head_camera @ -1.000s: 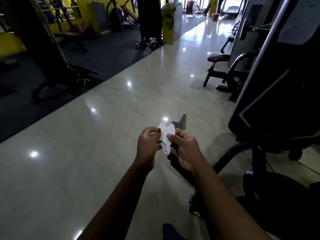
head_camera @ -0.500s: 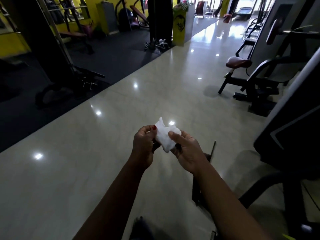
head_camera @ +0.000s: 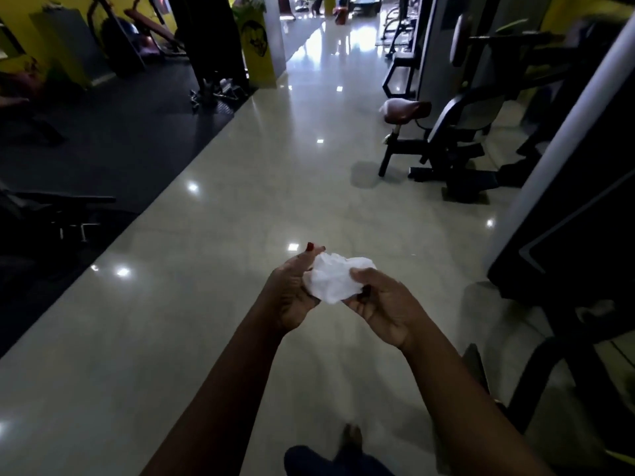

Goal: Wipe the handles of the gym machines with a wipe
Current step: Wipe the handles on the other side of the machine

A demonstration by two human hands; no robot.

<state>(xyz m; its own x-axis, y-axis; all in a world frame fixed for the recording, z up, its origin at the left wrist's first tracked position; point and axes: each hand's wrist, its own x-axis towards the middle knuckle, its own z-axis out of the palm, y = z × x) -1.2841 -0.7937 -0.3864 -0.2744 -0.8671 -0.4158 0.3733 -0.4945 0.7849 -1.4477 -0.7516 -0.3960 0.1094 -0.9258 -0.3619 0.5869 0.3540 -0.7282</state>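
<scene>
A crumpled white wipe [head_camera: 335, 281] is held out in front of me over the glossy tiled floor. My left hand [head_camera: 295, 293] pinches its left side with thumb and fingers. My right hand [head_camera: 381, 304] grips its right side, thumb on top. Both forearms reach forward from the bottom of the view. A black gym machine [head_camera: 567, 235] stands close on the right, and another machine with a brown seat [head_camera: 407, 109] stands farther ahead on the right. No machine handle is touched by either hand.
A shiny tiled aisle [head_camera: 309, 187] runs ahead. Dark rubber flooring with benches and racks [head_camera: 58, 214] lies to the left. A yellow pillar [head_camera: 261, 46] stands far ahead. My foot [head_camera: 350, 438] shows at the bottom.
The view has swung away from the nearby machine toward the aisle as I walk forward. The wipe has been spread wider between my hands, which stay together in front of me.
</scene>
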